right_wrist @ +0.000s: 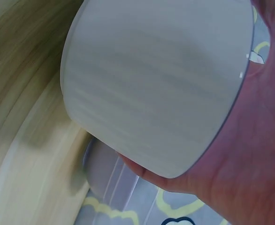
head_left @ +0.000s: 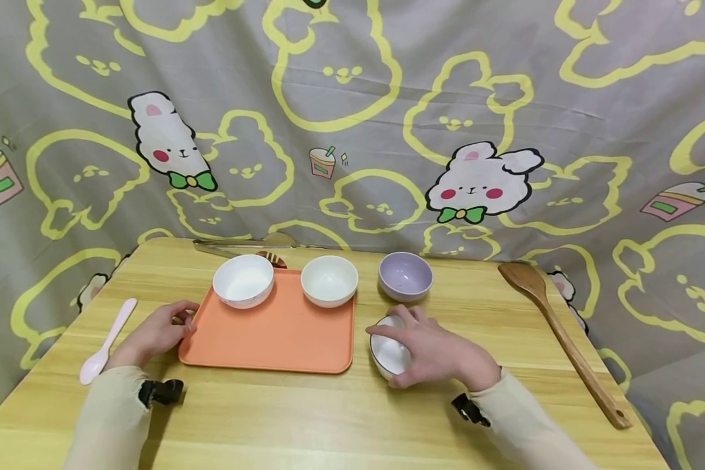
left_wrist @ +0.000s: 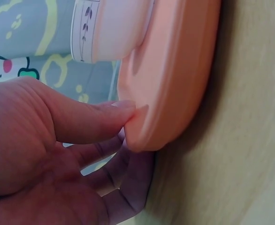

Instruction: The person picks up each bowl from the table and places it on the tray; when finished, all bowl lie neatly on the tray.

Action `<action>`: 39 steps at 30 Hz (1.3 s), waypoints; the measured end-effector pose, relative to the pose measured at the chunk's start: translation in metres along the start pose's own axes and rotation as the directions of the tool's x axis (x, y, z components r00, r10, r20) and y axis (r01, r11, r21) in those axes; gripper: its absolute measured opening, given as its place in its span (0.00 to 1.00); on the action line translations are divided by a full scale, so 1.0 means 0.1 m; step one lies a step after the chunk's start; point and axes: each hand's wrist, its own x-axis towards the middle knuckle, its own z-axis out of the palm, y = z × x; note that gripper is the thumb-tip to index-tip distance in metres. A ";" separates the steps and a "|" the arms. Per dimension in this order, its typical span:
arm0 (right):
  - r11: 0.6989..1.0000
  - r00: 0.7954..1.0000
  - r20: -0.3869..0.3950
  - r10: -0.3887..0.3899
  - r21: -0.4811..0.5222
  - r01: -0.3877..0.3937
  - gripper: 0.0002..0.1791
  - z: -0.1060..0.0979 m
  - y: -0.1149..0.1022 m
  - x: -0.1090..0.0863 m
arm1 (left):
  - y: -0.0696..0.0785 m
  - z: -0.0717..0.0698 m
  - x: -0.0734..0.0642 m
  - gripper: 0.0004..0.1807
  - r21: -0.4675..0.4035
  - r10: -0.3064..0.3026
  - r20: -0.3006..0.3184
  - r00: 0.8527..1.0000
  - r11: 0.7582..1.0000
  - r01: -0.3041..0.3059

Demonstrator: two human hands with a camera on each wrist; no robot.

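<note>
At the left side of the orange tray (head_left: 264,343), my left hand (head_left: 158,329) pinches the edge. The left wrist view has the thumb (left_wrist: 111,117) on top of the tray's rim and the other fingers curled below it. Beyond the tray's right side, my right hand (head_left: 437,352) grips a white bowl (head_left: 390,354) with a dark rim, its fingers spread across the rim. The bowl's pale outer wall (right_wrist: 151,89) fills much of the right wrist view, against the palm. Two more bowls stand on the tray's back part: a white one (head_left: 243,281) and a cream one (head_left: 329,281).
A purple bowl (head_left: 405,277) stands just behind the gripped bowl. Far right lies a long wooden spoon (head_left: 555,326); a pink spoon (head_left: 108,343) lies by my left wrist. Metal tongs (head_left: 211,248) and a brown slotted utensil (head_left: 273,259) lie behind the tray, near the curtain (head_left: 364,150).
</note>
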 end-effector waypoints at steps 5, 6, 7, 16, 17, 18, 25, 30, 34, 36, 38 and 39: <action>0.999 0.999 -0.023 -0.043 -0.010 0.043 0.43 0.02 -0.05 0.05 | 0.00 -0.01 0.01 0.22 0.003 -0.013 0.006 1.000 1.000 0.013; 0.999 0.998 -0.028 -0.047 -0.013 0.047 0.43 0.02 -0.06 0.06 | 0.00 -0.01 0.01 0.22 0.001 -0.017 0.008 1.000 1.000 0.017; 0.998 0.998 -0.034 -0.053 -0.019 0.053 0.43 0.02 -0.06 0.07 | -0.01 -0.02 0.01 0.22 0.000 -0.023 0.012 1.000 1.000 0.023; 0.995 0.996 -0.025 -0.089 -0.051 0.088 0.44 0.00 -0.17 0.20 | -0.03 -0.01 0.02 0.21 0.011 -0.030 0.012 0.999 0.999 0.030; 0.994 0.995 -0.022 -0.095 -0.056 0.094 0.45 -0.01 -0.19 0.21 | -0.02 -0.01 0.02 0.21 0.012 -0.029 0.012 1.000 1.000 0.029; 0.993 0.995 -0.019 -0.100 -0.060 0.099 0.45 -0.01 -0.21 0.23 | -0.02 -0.01 0.02 0.21 0.013 -0.029 0.012 0.999 0.999 0.029; 0.989 0.991 -0.011 -0.132 -0.067 0.131 0.46 -0.01 -0.31 0.35 | 0.00 0.01 0.01 0.21 0.002 -0.014 0.006 1.000 1.000 0.014; 0.990 0.993 0.004 -0.121 -0.070 0.121 0.46 -0.01 -0.38 0.44 | 0.01 0.01 0.01 0.21 -0.011 0.013 0.003 1.000 1.000 -0.013; 0.989 0.991 0.018 -0.133 -0.067 0.133 0.45 0.00 -0.47 0.52 | 0.00 0.01 0.01 0.21 -0.006 0.003 0.003 1.000 1.000 -0.003; 0.988 0.990 0.028 -0.139 -0.062 0.141 0.45 0.00 -0.52 0.56 | -0.01 0.00 0.01 0.21 -0.009 -0.011 0.007 1.000 1.000 0.011; 0.987 0.989 0.032 -0.147 -0.068 0.149 0.45 0.02 -0.55 0.61 | -0.01 -0.01 0.02 0.22 -0.014 -0.025 0.013 1.000 1.000 0.025; 0.985 0.988 0.033 -0.151 -0.074 0.153 0.46 0.02 -0.56 0.64 | -0.01 -0.01 0.02 0.22 -0.015 -0.029 0.015 0.999 0.999 0.029</action>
